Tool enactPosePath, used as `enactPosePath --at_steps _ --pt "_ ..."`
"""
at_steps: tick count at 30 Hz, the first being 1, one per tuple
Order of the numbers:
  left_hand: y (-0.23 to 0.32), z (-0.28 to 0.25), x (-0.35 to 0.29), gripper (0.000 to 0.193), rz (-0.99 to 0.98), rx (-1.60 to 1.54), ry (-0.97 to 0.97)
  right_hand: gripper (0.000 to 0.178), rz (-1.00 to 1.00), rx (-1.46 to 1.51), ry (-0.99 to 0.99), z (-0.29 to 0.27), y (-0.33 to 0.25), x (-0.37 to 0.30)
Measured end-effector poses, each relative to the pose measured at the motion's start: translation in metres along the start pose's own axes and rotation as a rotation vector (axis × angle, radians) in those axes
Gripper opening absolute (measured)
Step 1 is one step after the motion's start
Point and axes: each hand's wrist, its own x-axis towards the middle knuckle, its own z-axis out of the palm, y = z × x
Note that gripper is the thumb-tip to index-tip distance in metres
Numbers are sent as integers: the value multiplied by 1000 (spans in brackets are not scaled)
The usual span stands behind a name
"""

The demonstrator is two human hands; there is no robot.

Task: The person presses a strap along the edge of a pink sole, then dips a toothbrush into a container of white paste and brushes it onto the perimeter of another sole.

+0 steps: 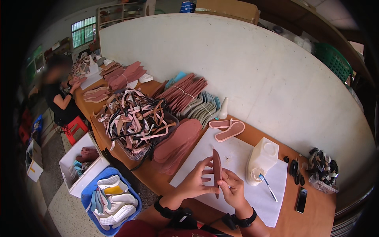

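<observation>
Over a white sheet, a reddish-brown shoe insole stands nearly upright, its narrow edge toward me. My left hand grips it from the left, thumb low and fingers curled on its far side. My right hand pinches its right face near the lower part. Beyond it lies a pink-edged insole with a strap. To the right, a white plastic bottle lies tipped on its side, and a blue-and-white brush rests at its mouth. A stack of reddish insoles fans out at the left.
A bin heaped with straps and tied insole bundles crowd the table's left. A phone, black scissors and a box of dark straps sit right. A blue basket of soles stands below left. A person sits farther along.
</observation>
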Motion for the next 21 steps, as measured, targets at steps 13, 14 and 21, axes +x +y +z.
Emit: enactPosePath --at_steps 13,14,21 --pt "-7 12 0 90 57 -185 48 41 -226 -487 -3 -7 -8 -8" --pt "-7 12 1 90 56 -189 39 38 -211 -460 6 -8 -7 -9" --pt "-14 9 6 66 193 48 82 16 -31 -335 275 -15 -3 -14"
